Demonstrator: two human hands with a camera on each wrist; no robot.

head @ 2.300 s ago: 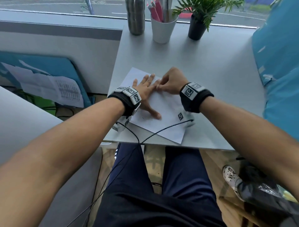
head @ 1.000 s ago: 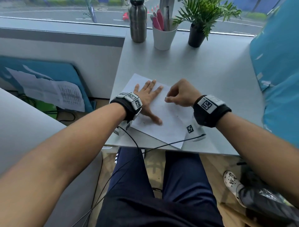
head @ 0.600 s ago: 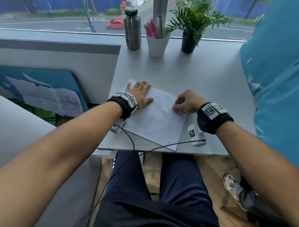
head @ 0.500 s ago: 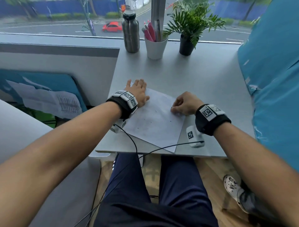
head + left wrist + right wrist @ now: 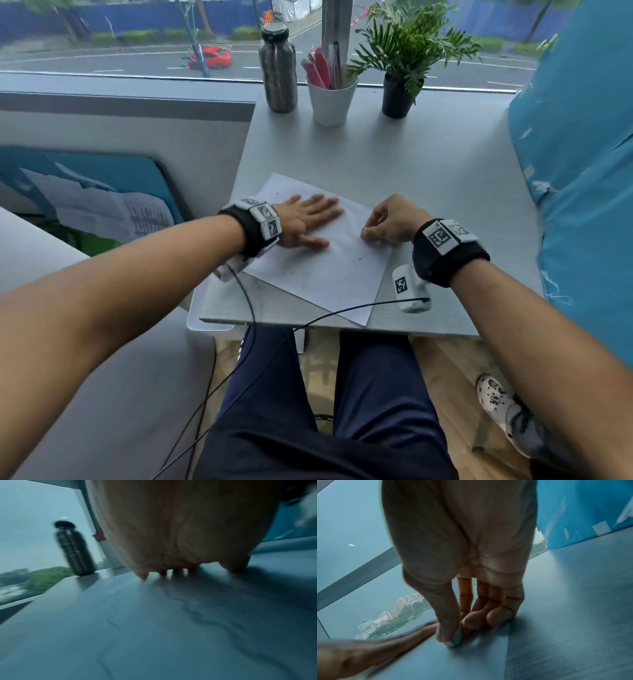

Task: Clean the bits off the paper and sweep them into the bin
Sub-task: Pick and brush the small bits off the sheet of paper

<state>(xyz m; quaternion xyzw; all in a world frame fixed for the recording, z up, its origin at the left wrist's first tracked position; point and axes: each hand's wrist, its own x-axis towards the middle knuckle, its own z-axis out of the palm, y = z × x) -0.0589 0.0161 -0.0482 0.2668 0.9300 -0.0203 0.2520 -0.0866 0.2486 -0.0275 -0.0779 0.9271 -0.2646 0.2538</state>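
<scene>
A white sheet of paper (image 5: 329, 277) lies askew on the grey table (image 5: 428, 164), near its front edge. A few tiny dark bits (image 5: 359, 257) dot the sheet. My left hand (image 5: 308, 219) lies flat on the paper's left part, fingers straight and pointing right; its palm (image 5: 171, 534) fills the left wrist view. My right hand (image 5: 387, 219) sits at the paper's right edge with fingers curled. Its thumb and forefinger pinch a small pale eraser-like piece (image 5: 456, 640) against the sheet. My left hand's fingers (image 5: 385, 646) reach close to it. No bin shows.
At the table's far edge by the window stand a steel bottle (image 5: 277, 68), a white cup of pens (image 5: 331, 102) and a potted plant (image 5: 399, 92). A blue board (image 5: 582, 171) leans along the right side. Wrist cables (image 5: 325, 313) cross the front edge.
My left hand has slid from the paper's far left corner rightward across the sheet and now lies flat nearer my right hand. My right hand has drawn back to the paper's right edge.
</scene>
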